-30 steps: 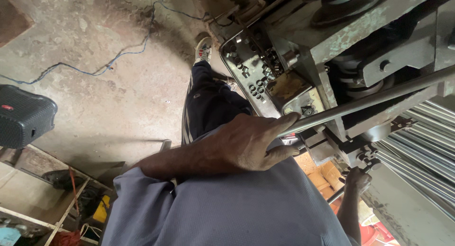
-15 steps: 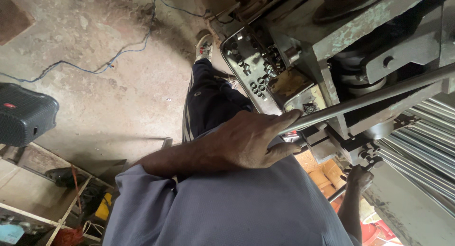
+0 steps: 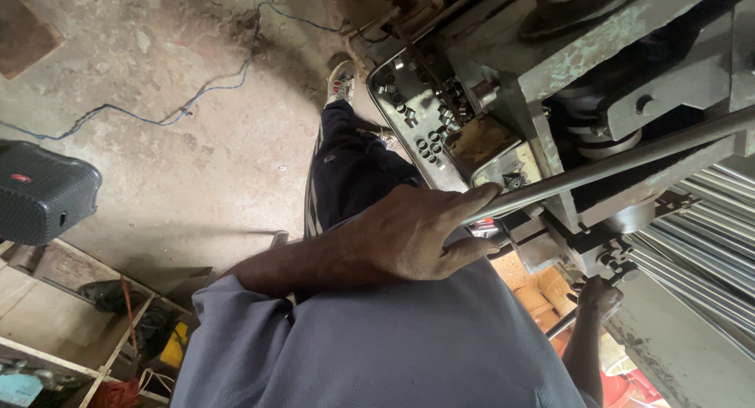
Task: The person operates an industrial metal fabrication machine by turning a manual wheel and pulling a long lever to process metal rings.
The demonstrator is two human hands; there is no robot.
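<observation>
My left hand reaches across my body and is closed around the end of a long steel lever bar, which slants up to the right along a greenish metal press machine. My right hand is low at the right, under the machine. Its fingers are curled on a small dark knob. A metal tray fixed to the machine holds several small metal rings. My grey-blue shirt fills the bottom of the view, and my dark trouser leg runs up to a pale shoe.
A bundle of long steel rods lies at the right. Cardboard boxes sit below the machine. On the concrete floor there is a blue cable and a black box-shaped case. A wooden frame with clutter is at the lower left.
</observation>
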